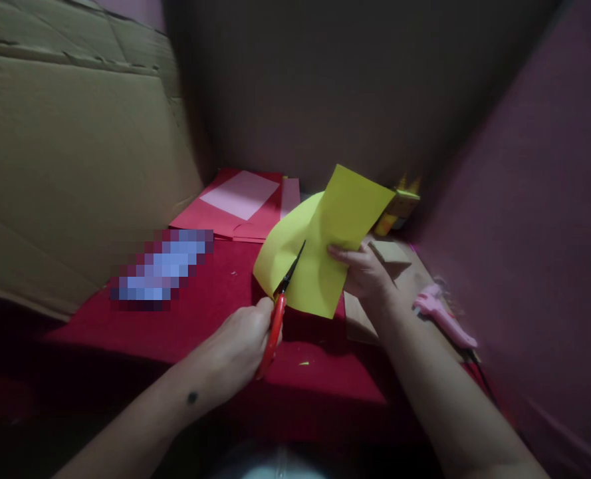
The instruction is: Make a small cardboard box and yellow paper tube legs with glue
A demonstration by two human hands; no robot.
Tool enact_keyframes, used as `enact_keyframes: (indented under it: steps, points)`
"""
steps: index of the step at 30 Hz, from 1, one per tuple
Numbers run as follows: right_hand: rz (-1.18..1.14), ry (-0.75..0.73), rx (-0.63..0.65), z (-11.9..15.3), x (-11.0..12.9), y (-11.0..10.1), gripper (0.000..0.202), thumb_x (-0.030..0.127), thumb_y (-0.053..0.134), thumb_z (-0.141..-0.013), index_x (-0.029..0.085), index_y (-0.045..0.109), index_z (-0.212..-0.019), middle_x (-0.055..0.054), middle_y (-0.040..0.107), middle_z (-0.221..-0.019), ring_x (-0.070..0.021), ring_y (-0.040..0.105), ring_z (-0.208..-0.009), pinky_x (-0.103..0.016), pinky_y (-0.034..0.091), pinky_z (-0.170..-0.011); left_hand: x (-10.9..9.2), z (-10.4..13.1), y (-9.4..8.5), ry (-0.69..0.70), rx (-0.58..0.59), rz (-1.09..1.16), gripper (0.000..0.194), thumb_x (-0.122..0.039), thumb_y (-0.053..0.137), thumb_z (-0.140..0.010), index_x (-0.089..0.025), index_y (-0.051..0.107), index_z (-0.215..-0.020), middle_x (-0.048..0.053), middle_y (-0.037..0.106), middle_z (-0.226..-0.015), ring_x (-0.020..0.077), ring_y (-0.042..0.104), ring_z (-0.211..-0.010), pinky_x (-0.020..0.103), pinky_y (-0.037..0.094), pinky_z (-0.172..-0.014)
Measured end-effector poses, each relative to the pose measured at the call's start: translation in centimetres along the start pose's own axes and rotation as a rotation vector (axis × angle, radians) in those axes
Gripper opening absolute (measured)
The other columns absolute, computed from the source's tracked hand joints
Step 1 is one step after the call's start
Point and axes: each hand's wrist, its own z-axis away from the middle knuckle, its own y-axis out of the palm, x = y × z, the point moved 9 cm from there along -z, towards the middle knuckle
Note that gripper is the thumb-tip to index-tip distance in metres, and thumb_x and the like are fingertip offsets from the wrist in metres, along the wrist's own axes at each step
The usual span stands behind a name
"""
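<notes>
My left hand (pixel 242 339) is closed around the red handles of a pair of scissors (pixel 275 329). Their dark blades point up and away, lying against a sheet of yellow paper (pixel 320 259); whether they are cutting into it cannot be made out. The sheet is held up off the table, and its left part curves away. At its right edge my right hand (pixel 367 269) grips it, thumb on the near face and the other fingers partly hidden. A small yellow scrap (pixel 304 363) lies on the red cloth below the scissors.
Red sheets (pixel 195 216) with a pink sheet (pixel 245 193) on top lie at the back. On the right, a pink glue gun (pixel 445 316) rests on a brown board (pixel 359 322). Cardboard (pixel 76 153) stands at the left. A blurred-out bluish object (pixel 163 269) lies on the red cloth (pixel 210 293).
</notes>
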Motion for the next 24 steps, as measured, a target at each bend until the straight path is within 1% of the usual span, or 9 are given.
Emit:
enact_keyframes:
  steps: [4, 7, 9, 11, 14, 16, 18, 21, 24]
  points:
    - [-0.007, 0.006, -0.016, -0.1, -0.1, -0.2, 0.031, 0.014, 0.078, -0.058, 0.016, 0.069, -0.088, -0.004, 0.075, -0.079, -0.0230, 0.071, -0.074, -0.040, 0.059, -0.080, -0.6, 0.4, 0.3, -0.083, 0.001, 0.106, 0.027, -0.044, 0.042, -0.082, -0.021, 0.050, -0.069, -0.002, 0.055, -0.052, 0.0150, 0.054, -0.045, 0.026, 0.038, -0.045]
    - [-0.012, 0.004, -0.001, -0.1, -0.2, -0.3, 0.031, 0.014, 0.078, -0.056, 0.017, 0.069, -0.086, -0.003, 0.075, -0.079, -0.0239, 0.071, -0.076, -0.041, 0.058, -0.081, -1.7, 1.3, 0.6, -0.120, 0.021, 0.123, 0.024, -0.041, 0.050, -0.078, -0.021, 0.048, -0.066, -0.003, 0.053, -0.050, 0.0136, 0.052, -0.042, 0.024, 0.035, -0.042]
    - [-0.003, 0.012, 0.009, 0.0, -0.4, -0.4, 0.031, 0.015, 0.078, -0.058, 0.017, 0.069, -0.087, -0.003, 0.075, -0.081, -0.0236, 0.071, -0.077, -0.041, 0.058, -0.082, -2.1, 1.7, 0.6, -0.129, 0.031, 0.116, 0.023, -0.040, 0.051, -0.077, -0.020, 0.048, -0.066, -0.003, 0.053, -0.050, 0.0130, 0.051, -0.042, 0.024, 0.035, -0.042]
    - [0.010, 0.028, 0.034, 0.1, -0.6, -0.3, 0.029, 0.016, 0.078, -0.060, 0.017, 0.068, -0.088, -0.004, 0.074, -0.082, -0.0228, 0.072, -0.076, -0.040, 0.058, -0.081, -2.3, 1.8, 0.4, -0.094, 0.044, 0.089, 0.025, -0.041, 0.048, -0.079, -0.021, 0.047, -0.065, -0.002, 0.054, -0.051, 0.0139, 0.053, -0.045, 0.025, 0.037, -0.044]
    - [0.014, 0.034, 0.081, 0.3, -0.8, 0.2, 0.027, 0.017, 0.078, -0.063, 0.018, 0.068, -0.088, -0.003, 0.074, -0.082, -0.0216, 0.072, -0.076, -0.038, 0.058, -0.080, -2.6, 1.7, 0.0, 0.034, 0.059, -0.018, 0.026, -0.043, 0.045, -0.082, -0.021, 0.050, -0.069, 0.000, 0.060, -0.059, 0.0163, 0.057, -0.053, 0.026, 0.041, -0.048]
    - [0.011, 0.031, 0.093, 0.4, -0.8, 0.5, 0.027, 0.018, 0.078, -0.063, 0.019, 0.068, -0.088, -0.003, 0.074, -0.082, -0.0208, 0.072, -0.076, -0.036, 0.059, -0.080, -2.7, 1.6, -0.2, 0.085, 0.046, -0.072, 0.025, -0.043, 0.046, -0.081, -0.021, 0.052, -0.071, 0.001, 0.062, -0.062, 0.0171, 0.058, -0.057, 0.027, 0.043, -0.051]
    - [0.007, 0.038, 0.089, 0.4, -0.8, 0.6, 0.027, 0.018, 0.078, -0.062, 0.019, 0.069, -0.087, -0.003, 0.074, -0.081, -0.0207, 0.071, -0.075, -0.036, 0.059, -0.079, -2.4, 1.3, -0.1, 0.057, 0.021, -0.052, 0.025, -0.043, 0.047, -0.082, -0.021, 0.051, -0.071, 0.001, 0.061, -0.061, 0.0172, 0.059, -0.057, 0.027, 0.043, -0.051]
    - [0.001, 0.053, 0.067, 0.3, -0.8, 0.5, 0.029, 0.017, 0.079, -0.060, 0.018, 0.069, -0.088, -0.003, 0.074, -0.080, -0.0207, 0.071, -0.073, -0.035, 0.059, -0.077, -1.8, 1.0, 0.2, -0.015, 0.012, 0.000, 0.027, -0.046, 0.048, -0.082, -0.021, 0.051, -0.071, -0.001, 0.058, -0.055, 0.0166, 0.057, -0.050, 0.026, 0.041, -0.046]
    - [-0.003, 0.064, 0.049, 0.4, -0.9, 0.3, 0.031, 0.016, 0.079, -0.059, 0.017, 0.069, -0.088, -0.003, 0.074, -0.081, -0.0196, 0.070, -0.073, -0.033, 0.059, -0.076, -1.7, 0.9, 0.4, 0.007, 0.053, -0.010, 0.031, -0.050, 0.047, -0.083, -0.021, 0.051, -0.073, -0.002, 0.057, -0.054, 0.0165, 0.056, -0.047, 0.025, 0.038, -0.042]
